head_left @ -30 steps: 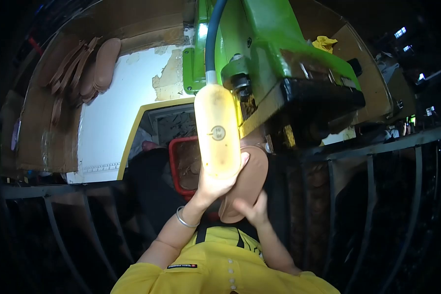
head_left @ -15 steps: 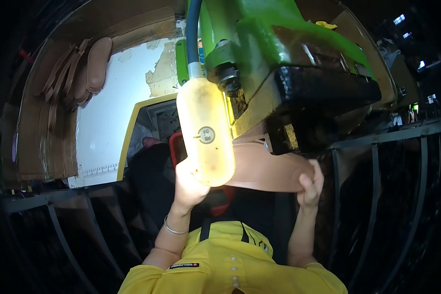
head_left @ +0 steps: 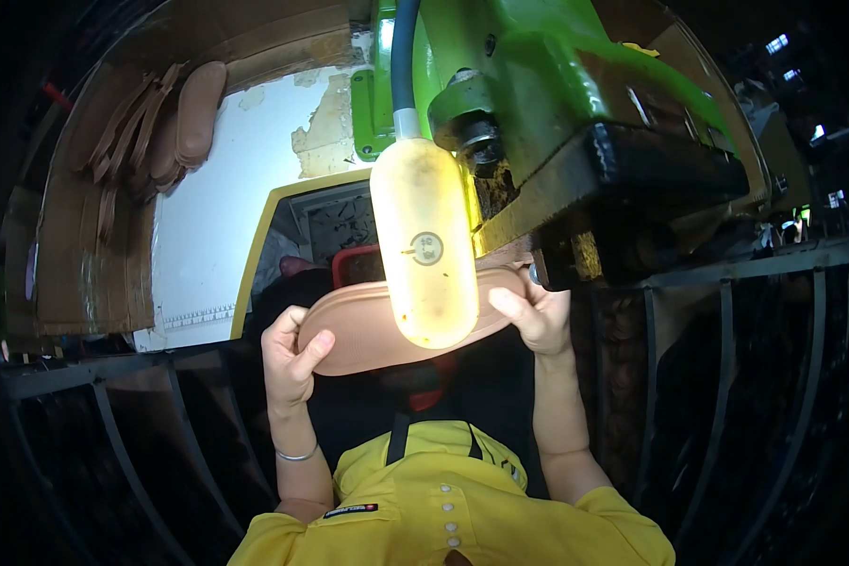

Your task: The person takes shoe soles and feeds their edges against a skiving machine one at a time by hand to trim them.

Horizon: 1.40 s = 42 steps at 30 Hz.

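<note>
A brown shoe sole (head_left: 354, 325) lies crosswise between my two hands, in front of the green machine (head_left: 528, 85). My left hand (head_left: 292, 354) is closed on its left end, thumb on the face toward me. At the other end my right hand (head_left: 538, 316) pinches the sole close under the machine's black head (head_left: 651, 179). A glowing oval lamp (head_left: 424, 245) on a dark flexible neck hangs in front and hides the sole's middle.
Several brown soles (head_left: 198, 113) stand in a cardboard box (head_left: 90, 274) at the left, beside a white tabletop (head_left: 217, 226) with a yellow edge. Metal racks (head_left: 726, 349) flank me on both sides. A red frame (head_left: 349, 259) sits behind the sole.
The sole has shifted left and turned, its left end now showing past the lamp. My left hand has moved left to that end, and my right hand left and up toward the machine head.
</note>
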Tool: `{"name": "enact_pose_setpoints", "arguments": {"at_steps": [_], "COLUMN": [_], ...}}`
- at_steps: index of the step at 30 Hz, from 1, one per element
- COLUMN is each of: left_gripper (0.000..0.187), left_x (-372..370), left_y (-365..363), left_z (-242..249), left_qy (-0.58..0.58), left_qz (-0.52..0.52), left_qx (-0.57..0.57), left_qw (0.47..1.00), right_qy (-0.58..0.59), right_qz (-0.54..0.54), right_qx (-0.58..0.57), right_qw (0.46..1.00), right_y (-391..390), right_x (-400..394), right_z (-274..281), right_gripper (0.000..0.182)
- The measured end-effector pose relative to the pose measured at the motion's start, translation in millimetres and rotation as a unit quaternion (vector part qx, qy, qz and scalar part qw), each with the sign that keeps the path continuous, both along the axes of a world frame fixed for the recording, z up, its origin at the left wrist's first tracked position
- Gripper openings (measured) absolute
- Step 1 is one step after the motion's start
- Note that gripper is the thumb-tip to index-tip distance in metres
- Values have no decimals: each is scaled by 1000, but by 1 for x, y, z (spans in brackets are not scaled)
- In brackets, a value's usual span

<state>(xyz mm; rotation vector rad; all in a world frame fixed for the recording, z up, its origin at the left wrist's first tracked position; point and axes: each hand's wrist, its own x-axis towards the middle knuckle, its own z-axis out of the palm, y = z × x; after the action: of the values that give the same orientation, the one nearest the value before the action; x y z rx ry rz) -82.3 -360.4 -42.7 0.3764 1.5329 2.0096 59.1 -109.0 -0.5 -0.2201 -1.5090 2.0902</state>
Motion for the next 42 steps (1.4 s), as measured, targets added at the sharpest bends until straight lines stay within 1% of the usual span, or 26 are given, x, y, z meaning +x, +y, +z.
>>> {"name": "enact_pose_setpoints", "arguments": {"at_steps": [5, 7, 10, 12, 13, 15, 16, 17, 18, 19, 20, 21, 22, 23, 24, 25, 27, 29, 32, 33, 35, 36, 37, 39, 41, 42], "left_gripper": [20, 29, 35, 30, 30, 30, 39, 48, 55, 45, 31, 30, 33, 38, 42, 50, 65, 70, 70, 70, 70, 57, 57, 53, 50, 48], "left_x": [24, 49, 80, 94, 94, 75, 59, 40, 11, -27, -49, -126, -180, -204, -258, -288, -366, -356, -309, -311, -314, -322, -329, -337, -343, -345], "left_y": [-17, -1, 28, 40, 46, 52, 53, 53, 49, 36, 43, 0, -5, -1, -15, -7, -20, 5, 44, 45, 38, 46, 48, 45, 36, 31], "left_z": [-35, -35, -39, -40, -39, -31, -24, -20, -18, -38, -6, -77, -82, -49, -53, -54, -96, -80, -25, -26, -32, -45, -57, -78, -91, -95], "left_qy": [-37, -43, 87, 91, 109, 182, 142, 101, 200, 301, 319, 478, 381, 548, 573, 604, 479, 373, 295, 296, 324, 345, 343, 407, 469, 497], "left_qz": [-114, -158, -195, -226, -246, -296, -254, -209, -151, -69, 39, 144, 227, 277, 278, 365, 437, 373, 376, 378, 371, 461, 462, 388, 308, 265], "left_qx": [-70, -113, -159, -155, -144, -126, -127, -129, -151, -206, -237, -244, -163, -322, -418, -388, -484, -591, -632, -629, -615, -598, -597, -547, -488, -454], "left_qw": [990, 980, 964, 958, 952, 929, 948, 964, 956, 928, 917, 831, 881, 720, 648, 593, 588, 611, 610, 611, 615, 558, 558, 620, 669, 690], "right_qy": [-69, -46, -74, -133, -184, -230, -255, -232, -206, -180, -154, -57, -30, -5, -26, -47, -39, -82, -267, -264, -440, -483, -483, -344, -325, -369], "right_qz": [31, 33, -21, -43, -85, -33, -46, -155, -260, -381, -458, -504, -520, -536, -537, -538, -523, -514, -470, -471, -532, -458, -457, -452, -419, -415], "right_qx": [-6, 76, 36, 27, 229, 253, 250, 383, 350, 256, 146, 117, 105, 93, 78, 63, 29, 31, 6, 7, 312, 233, 235, 310, 278, 273], "right_qw": [997, 996, 996, 990, 952, 939, 933, 881, 876, 870, 863, 854, 847, 839, 839, 839, 851, 854, 841, 841, 653, 709, 709, 762, 801, 786], "right_y": [3, 7, -7, -14, -1, 8, 16, 37, 55, 72, 74, 91, 103, 113, 125, 138, 169, 200, 204, 204, 203, 190, 191, 189, 197, 211], "right_x": [-11, -16, -25, -23, -9, 4, 16, 30, 48, 64, 69, 73, 71, 66, 57, 45, 19, 0, -7, -5, -3, -4, -17, -51, -92, -116], "right_z": [-17, -22, -5, 11, -36, 23, 44, 32, 31, 29, 54, 50, 48, 44, 37, 27, -15, -60, -65, -67, -72, -32, -29, -22, -2, -7], "right_gripper": [42, 38, 38, 41, 40, 37, 34, 31, 26, 23, 25, 30, 32, 34, 38, 42, 53, 54, 56, 56, 66, 71, 71, 74, 84, 83]}}
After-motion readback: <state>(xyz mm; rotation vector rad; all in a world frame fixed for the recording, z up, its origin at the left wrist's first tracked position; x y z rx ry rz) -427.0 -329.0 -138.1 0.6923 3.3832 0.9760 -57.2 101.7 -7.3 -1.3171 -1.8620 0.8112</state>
